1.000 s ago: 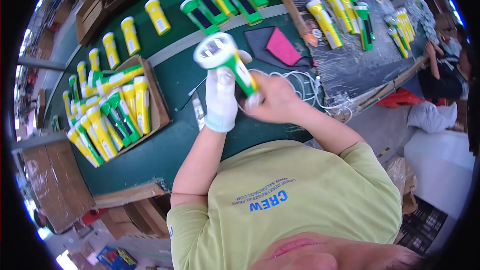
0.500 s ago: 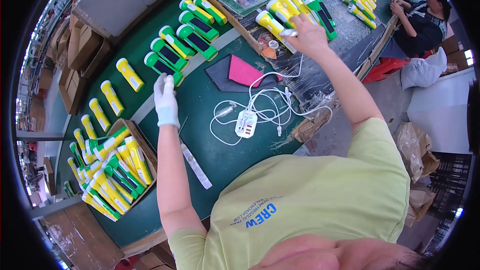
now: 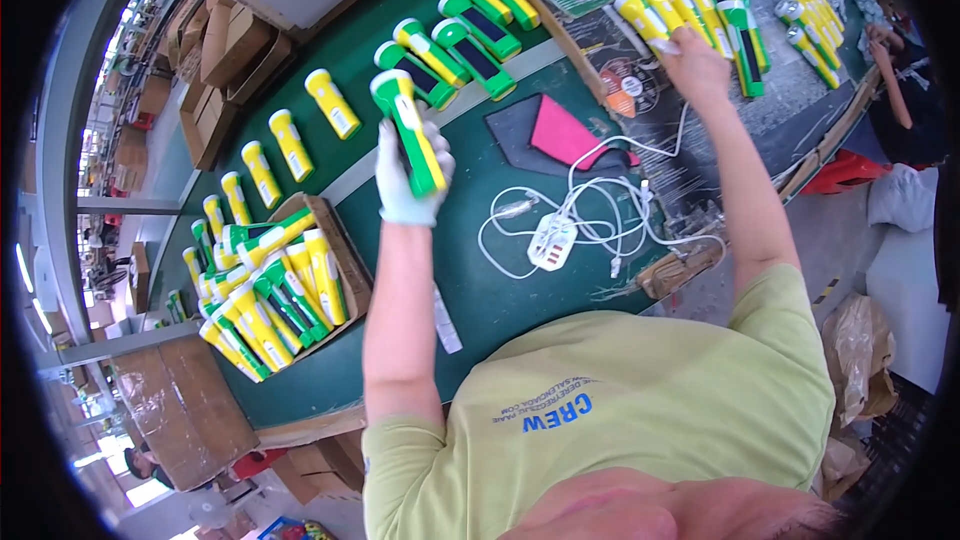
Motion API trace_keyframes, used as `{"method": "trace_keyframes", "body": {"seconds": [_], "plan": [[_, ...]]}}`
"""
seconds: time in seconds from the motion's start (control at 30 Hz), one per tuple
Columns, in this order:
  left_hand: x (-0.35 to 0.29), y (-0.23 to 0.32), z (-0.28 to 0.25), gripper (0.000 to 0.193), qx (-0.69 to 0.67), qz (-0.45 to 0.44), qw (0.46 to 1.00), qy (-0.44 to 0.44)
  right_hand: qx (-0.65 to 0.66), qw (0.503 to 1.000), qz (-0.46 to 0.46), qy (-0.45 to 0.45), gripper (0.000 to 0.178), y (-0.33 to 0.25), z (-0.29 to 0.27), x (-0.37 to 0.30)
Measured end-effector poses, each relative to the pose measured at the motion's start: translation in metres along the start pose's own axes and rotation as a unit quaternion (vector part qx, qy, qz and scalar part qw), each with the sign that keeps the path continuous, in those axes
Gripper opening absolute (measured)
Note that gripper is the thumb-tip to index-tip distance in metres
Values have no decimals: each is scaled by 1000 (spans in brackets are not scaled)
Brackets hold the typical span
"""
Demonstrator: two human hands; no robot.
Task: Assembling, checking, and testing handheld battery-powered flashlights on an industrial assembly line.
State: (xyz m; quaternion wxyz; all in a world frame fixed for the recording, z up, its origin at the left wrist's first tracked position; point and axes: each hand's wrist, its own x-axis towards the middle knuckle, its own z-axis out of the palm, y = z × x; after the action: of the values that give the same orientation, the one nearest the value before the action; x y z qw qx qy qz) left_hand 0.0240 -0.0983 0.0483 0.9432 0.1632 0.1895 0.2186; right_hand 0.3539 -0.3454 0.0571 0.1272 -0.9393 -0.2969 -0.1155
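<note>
My left hand (image 3: 408, 175), in a white glove, is closed around a green and yellow flashlight (image 3: 408, 130). It holds the flashlight up off the green table (image 3: 480, 315), white lens end away from me. At the far right, my bare right hand (image 3: 697, 68) pinches the end of a white cable (image 3: 683, 125) beside the lower end of a yellow flashlight (image 3: 642, 20). My fingers hide the connector, so I cannot tell whether it is plugged in. Several flashlights stand side by side there. Between my arms lies a white power strip (image 3: 551, 243) with tangled cords.
A row of flashlights (image 3: 330, 105) runs across the far table. On the left, a cardboard box (image 3: 345, 265) is full of flashlights. A pink and black cloth (image 3: 560, 140) lies mid-table. Further right are more flashlights (image 3: 818, 20) and another person's arm (image 3: 892, 80).
My left hand has picked up the nearest green flashlight from the row. My right hand has brought the white cable end to the yellow flashlight's lower end. The whole view has shifted.
</note>
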Motion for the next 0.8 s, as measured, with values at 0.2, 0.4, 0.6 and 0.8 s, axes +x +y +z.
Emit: {"method": "trace_keyframes", "body": {"seconds": [0.2, 0.4, 0.6, 0.8], "plan": [[-96, -55, 23, 58, -66, -108, 987, -103, 312, 942, -119, 23, 21, -71, -67, -61], [-117, -75, 24, 67, -59, -155, 977, -134, 569, 781, -130, -223, 28, -154, -74, -115], [-133, -91, 24, 38, 485, 72, 870, 51, 561, 742, -121, -348, 53, -189, -63, -124], [-129, -79, 21, 50, 515, -16, 857, -29, 625, 678, -173, -345, 38, -185, -54, -123]]}}
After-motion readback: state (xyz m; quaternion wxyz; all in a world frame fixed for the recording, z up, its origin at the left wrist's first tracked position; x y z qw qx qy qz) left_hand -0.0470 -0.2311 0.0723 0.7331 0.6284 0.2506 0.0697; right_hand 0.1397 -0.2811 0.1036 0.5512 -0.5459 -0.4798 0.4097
